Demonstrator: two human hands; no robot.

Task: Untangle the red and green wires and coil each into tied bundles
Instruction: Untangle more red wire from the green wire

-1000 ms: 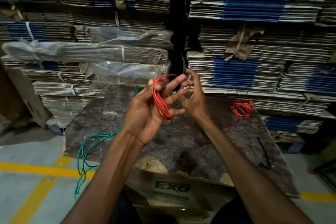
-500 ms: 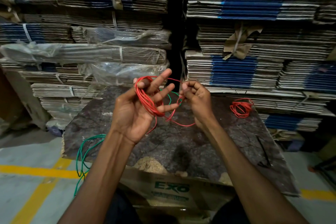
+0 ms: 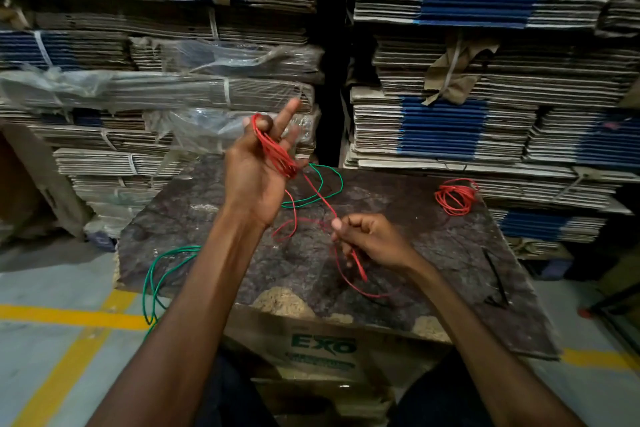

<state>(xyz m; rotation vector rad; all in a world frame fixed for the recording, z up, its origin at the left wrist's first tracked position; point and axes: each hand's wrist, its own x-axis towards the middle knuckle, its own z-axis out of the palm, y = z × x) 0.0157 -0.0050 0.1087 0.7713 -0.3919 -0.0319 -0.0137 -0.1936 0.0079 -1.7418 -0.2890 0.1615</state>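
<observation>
My left hand is raised above the board's far edge with a coil of red wire looped round its thumb and across its palm; the fingers point up. From the coil a loose red strand runs down to my right hand, which pinches it low over the board, with the red tail curling below. A green wire lies on the board behind the strand and hangs off the left edge. A second red bundle lies coiled at the board's far right.
The work surface is a dark worn board on an EXO-printed carton. Tall stacks of flattened cardboard stand close behind. A black cable tie lies at the right. The grey floor has yellow lines.
My right hand has pulled down and to the right, away from my left hand, drawing a length of red wire out. My left hand has risen slightly and turned.
</observation>
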